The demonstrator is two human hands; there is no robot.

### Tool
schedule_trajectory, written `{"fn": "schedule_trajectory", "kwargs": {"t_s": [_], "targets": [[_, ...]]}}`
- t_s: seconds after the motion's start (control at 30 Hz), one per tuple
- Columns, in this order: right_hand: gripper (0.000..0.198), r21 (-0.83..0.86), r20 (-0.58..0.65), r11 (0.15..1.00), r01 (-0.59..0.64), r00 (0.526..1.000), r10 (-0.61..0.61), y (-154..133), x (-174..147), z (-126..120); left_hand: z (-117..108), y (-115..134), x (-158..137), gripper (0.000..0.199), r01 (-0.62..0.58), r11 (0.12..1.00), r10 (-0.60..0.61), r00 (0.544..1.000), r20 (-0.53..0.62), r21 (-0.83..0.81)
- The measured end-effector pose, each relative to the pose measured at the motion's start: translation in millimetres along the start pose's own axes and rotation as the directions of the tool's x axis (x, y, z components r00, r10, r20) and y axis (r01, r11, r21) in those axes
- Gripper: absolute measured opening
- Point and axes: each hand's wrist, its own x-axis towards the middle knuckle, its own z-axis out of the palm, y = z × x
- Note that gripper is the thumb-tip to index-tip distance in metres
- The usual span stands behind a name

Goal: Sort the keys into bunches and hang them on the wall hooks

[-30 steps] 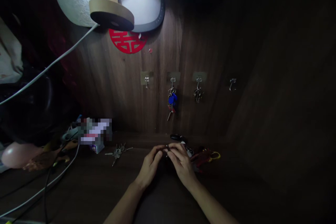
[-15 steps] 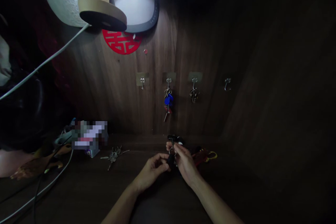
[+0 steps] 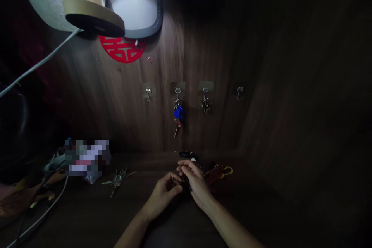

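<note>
My left hand (image 3: 162, 195) and my right hand (image 3: 197, 186) meet low in the middle, over the dark wooden surface. Between them is a key ring with a black fob (image 3: 186, 187), mostly covered by my fingers. My left thumb and fingers pinch it from the left, while the fingers of my right hand curl round it. Just beyond my right fingertips lies a black key fob (image 3: 185, 154). Right of that hand rests a dark red item (image 3: 216, 174) with a yellow loop (image 3: 229, 170). A loose bunch of keys (image 3: 117, 180) lies to the left.
Several metal hooks line the wooden panel, including a bare left one (image 3: 148, 95) and right one (image 3: 240, 93). Keys with blue tags (image 3: 178, 112) and another bunch (image 3: 205, 106) hang between. A lamp base (image 3: 94, 17), white cable (image 3: 40, 64) and blurred box (image 3: 90, 159) are left.
The view has shifted, so the panel and things appear further left. The metal ring and black fob between my hands now show less, covered by my fingers.
</note>
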Motion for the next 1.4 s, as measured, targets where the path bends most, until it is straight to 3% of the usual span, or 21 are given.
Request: {"fn": "schedule_trajectory", "kwargs": {"t_s": [0.27,0.43,0.57,0.83,1.0,1.23,1.4], "targets": [[0.028,-0.102,-0.034,0.994,-0.042,0.999,0.038,6,-3,1,3,2,-1,0.025,-0.01,0.999,0.009,1.0,0.019,0.043],[0.041,-0.241,-0.043,0.971,0.004,0.999,-0.015,7,-7,3,4,6,-4,0.025,-0.118,0.965,0.115,0.993,0.025,0.232],[0.048,-0.313,-0.035,0.948,0.059,0.997,-0.074,10,-9,4,5,6,-5,0.022,-0.132,0.924,0.122,0.991,0.052,0.358],[0.049,-0.285,0.047,0.958,0.008,0.999,0.005,19,-7,3,6,2,-4,0.015,-0.127,0.95,0.124,0.992,0.028,0.285],[0.045,-0.276,0.13,0.961,0.021,0.991,0.016,9,-9,3,-3,1,-2,0.02,-0.088,0.977,0.117,0.983,-0.142,0.194],[0.028,-0.436,0.227,0.888,0.149,0.972,-0.052,1,-13,9,-13,8,1,0.028,-0.097,0.986,0.144,0.907,-0.396,0.136],[0.026,-0.494,0.237,0.852,0.176,0.969,-0.063,1,-14,10,-12,9,2,0.03,-0.089,0.991,0.123,0.902,-0.414,0.099]]}}
